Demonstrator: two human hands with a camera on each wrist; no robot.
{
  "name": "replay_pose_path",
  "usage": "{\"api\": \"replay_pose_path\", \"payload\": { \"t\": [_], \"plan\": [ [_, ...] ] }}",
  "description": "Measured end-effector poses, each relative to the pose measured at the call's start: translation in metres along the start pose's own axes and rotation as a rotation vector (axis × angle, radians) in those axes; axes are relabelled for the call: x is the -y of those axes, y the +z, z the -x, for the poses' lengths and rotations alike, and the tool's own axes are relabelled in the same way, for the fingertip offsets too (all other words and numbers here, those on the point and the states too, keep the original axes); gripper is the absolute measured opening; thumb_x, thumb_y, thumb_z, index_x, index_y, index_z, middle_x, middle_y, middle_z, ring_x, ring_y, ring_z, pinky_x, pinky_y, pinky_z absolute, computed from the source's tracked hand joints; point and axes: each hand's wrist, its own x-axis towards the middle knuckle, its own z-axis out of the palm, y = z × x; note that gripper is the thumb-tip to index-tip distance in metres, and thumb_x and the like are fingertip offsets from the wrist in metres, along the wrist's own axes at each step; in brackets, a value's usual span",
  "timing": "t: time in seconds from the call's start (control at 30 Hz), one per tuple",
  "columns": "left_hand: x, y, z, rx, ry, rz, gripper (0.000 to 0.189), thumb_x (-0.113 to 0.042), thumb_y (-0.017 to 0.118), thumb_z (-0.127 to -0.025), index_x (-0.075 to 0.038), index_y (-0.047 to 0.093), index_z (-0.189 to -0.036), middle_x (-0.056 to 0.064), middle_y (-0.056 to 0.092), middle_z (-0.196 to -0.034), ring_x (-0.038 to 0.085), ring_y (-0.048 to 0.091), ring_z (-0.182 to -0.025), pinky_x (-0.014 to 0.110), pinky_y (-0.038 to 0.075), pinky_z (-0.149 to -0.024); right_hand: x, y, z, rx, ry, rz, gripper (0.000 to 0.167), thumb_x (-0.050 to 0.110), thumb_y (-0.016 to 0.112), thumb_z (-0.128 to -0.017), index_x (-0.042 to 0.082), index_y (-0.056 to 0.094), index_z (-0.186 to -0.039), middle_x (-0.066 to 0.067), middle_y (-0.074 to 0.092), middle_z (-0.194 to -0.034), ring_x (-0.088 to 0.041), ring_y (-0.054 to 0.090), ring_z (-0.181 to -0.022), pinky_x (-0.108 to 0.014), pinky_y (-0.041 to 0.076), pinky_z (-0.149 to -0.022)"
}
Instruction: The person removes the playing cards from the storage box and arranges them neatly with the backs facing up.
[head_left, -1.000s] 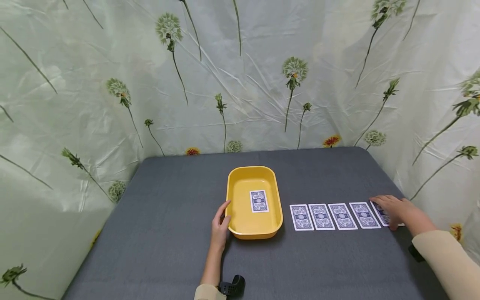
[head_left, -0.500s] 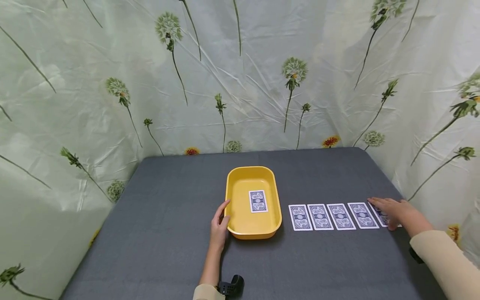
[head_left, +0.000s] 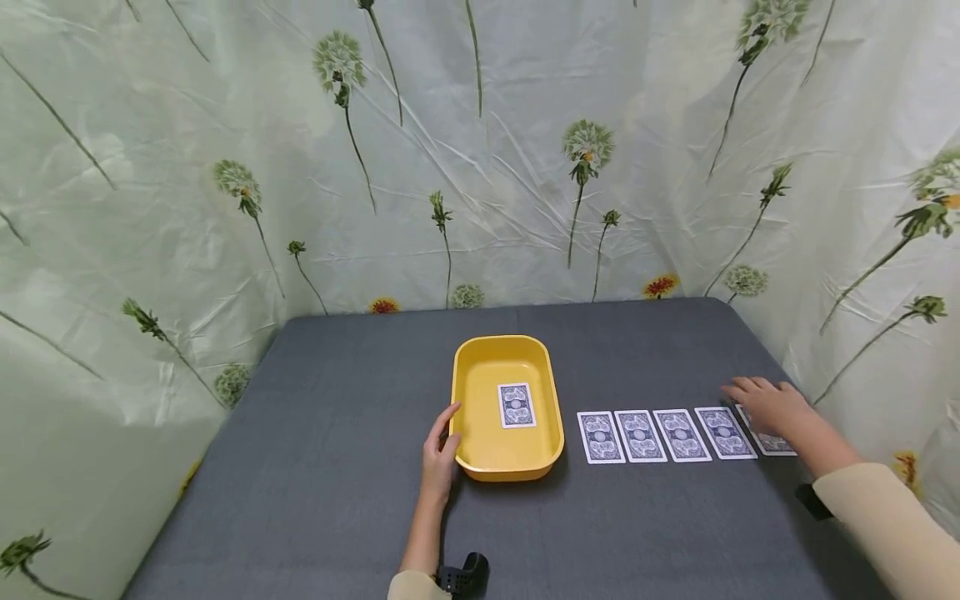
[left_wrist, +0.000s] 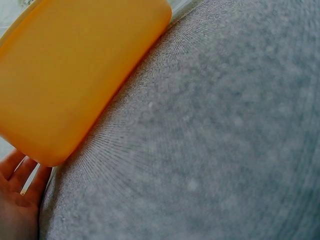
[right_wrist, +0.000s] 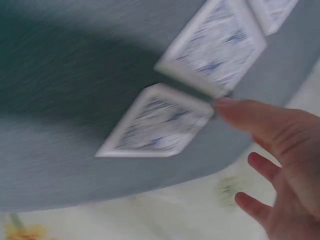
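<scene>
In the head view, my left hand [head_left: 437, 463] rests against the left side of a yellow tray [head_left: 507, 472], index finger and thumb at its rim. The left wrist view shows its straight fingers [left_wrist: 22, 172] touching the tray's outer wall. One blue-backed playing card [head_left: 517, 406] lies face down in the tray. My right hand [head_left: 771, 407], fingers spread and holding nothing, hovers over the rightmost playing card [head_left: 775, 447] of a row, partly covering it. The right wrist view is blurred; there the thumb [right_wrist: 245, 114] overlaps the gap between two cards.
Several more face-down cards [head_left: 682, 435] lie in a row right of the tray, evenly spaced on the grey table cloth [head_left: 360, 400]. A flower-printed curtain [head_left: 510, 167] hangs behind the table and along both sides.
My right hand has lifted and shifted slightly left off the rightmost card, showing more of its lower part. My left hand and the tray stay where they were.
</scene>
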Motion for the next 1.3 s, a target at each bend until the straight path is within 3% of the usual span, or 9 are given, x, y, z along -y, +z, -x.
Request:
{"api": "replay_pose_path", "payload": {
  "t": [0.13,0.23,0.4,0.63,0.8,0.9,1.03,1.17,1.3],
  "plan": [
    [0.000,-0.001,-0.002,-0.009,0.006,-0.004,0.045,0.002,0.044,-0.084,-0.004,0.051,-0.127,0.014,0.046,-0.136,0.031,0.041,-0.122,0.014,0.036,-0.086,0.036,-0.030,-0.018,-0.129,-0.042,0.007,0.030,0.014,0.065,-0.078,0.004,0.060,-0.107,-0.017,0.061,-0.102,-0.035,0.057,-0.094,-0.050,0.041,-0.074],
    [-0.001,-0.001,-0.002,-0.005,0.012,0.003,0.045,0.003,0.044,-0.084,-0.003,0.051,-0.128,0.016,0.045,-0.135,0.032,0.041,-0.122,0.013,0.036,-0.085,0.065,-0.045,-0.030,-0.234,-0.082,-0.055,0.011,0.018,0.060,-0.083,0.009,0.062,-0.089,-0.006,0.063,-0.083,-0.022,0.058,-0.073,-0.040,0.043,-0.064],
    [-0.002,-0.001,0.001,0.005,0.018,0.012,0.045,0.004,0.043,-0.084,-0.002,0.050,-0.127,0.017,0.045,-0.135,0.032,0.040,-0.122,0.013,0.036,-0.085,0.109,-0.055,-0.047,-0.391,-0.138,-0.188,0.015,0.016,0.055,-0.086,0.013,0.055,-0.071,0.004,0.051,-0.063,-0.009,0.040,-0.054,-0.027,0.034,-0.051],
    [0.004,-0.001,0.000,0.006,0.023,0.029,0.045,0.005,0.043,-0.083,-0.002,0.051,-0.127,0.017,0.046,-0.135,0.033,0.041,-0.120,0.015,0.037,-0.085,0.166,-0.065,-0.070,-0.475,-0.154,-0.314,0.011,0.017,0.058,-0.086,0.011,0.061,-0.078,0.002,0.054,-0.065,-0.010,0.042,-0.056,-0.025,0.038,-0.053],
    [0.013,0.000,-0.005,0.000,0.043,0.035,0.045,0.006,0.044,-0.083,-0.003,0.052,-0.126,0.016,0.047,-0.133,0.031,0.042,-0.119,0.014,0.037,-0.084,0.198,-0.063,-0.087,-0.433,-0.154,-0.418,0.015,0.020,0.058,-0.086,0.009,0.062,-0.095,-0.003,0.061,-0.084,-0.014,0.052,-0.072,-0.029,0.047,-0.065],
    [0.005,0.000,-0.002,0.000,0.036,0.019,0.045,0.007,0.044,-0.083,-0.001,0.051,-0.126,0.018,0.047,-0.133,0.034,0.042,-0.119,0.015,0.037,-0.084,0.212,-0.058,-0.097,-0.369,-0.162,-0.457,0.030,0.024,0.058,-0.087,0.007,0.057,-0.112,-0.009,0.060,-0.104,-0.019,0.056,-0.091,-0.036,0.049,-0.078],
    [-0.001,0.000,0.001,0.001,0.023,-0.005,0.044,0.005,0.044,-0.083,-0.002,0.051,-0.127,0.017,0.046,-0.134,0.034,0.043,-0.119,0.016,0.037,-0.084,0.225,-0.052,-0.109,-0.249,-0.191,-0.477,0.051,0.031,0.060,-0.085,0.009,0.047,-0.129,-0.012,0.053,-0.126,-0.026,0.052,-0.112,-0.043,0.043,-0.092],
    [-0.003,0.000,0.001,0.004,0.013,-0.010,0.044,0.003,0.044,-0.084,-0.005,0.051,-0.127,0.016,0.046,-0.135,0.032,0.043,-0.120,0.016,0.037,-0.085,0.233,-0.046,-0.120,-0.159,-0.235,-0.369,0.068,0.039,0.065,-0.080,0.010,0.041,-0.135,-0.010,0.048,-0.133,-0.028,0.049,-0.117,-0.043,0.036,-0.100],
    [-0.003,0.000,0.000,0.000,0.019,-0.011,0.045,0.004,0.044,-0.084,-0.005,0.051,-0.127,0.016,0.046,-0.135,0.032,0.042,-0.122,0.016,0.036,-0.087,0.239,-0.044,-0.129,-0.060,-0.268,-0.190,0.084,0.049,0.068,-0.073,0.008,0.034,-0.139,-0.011,0.040,-0.140,-0.026,0.039,-0.128,-0.043,0.026,-0.107]
  ]
}}
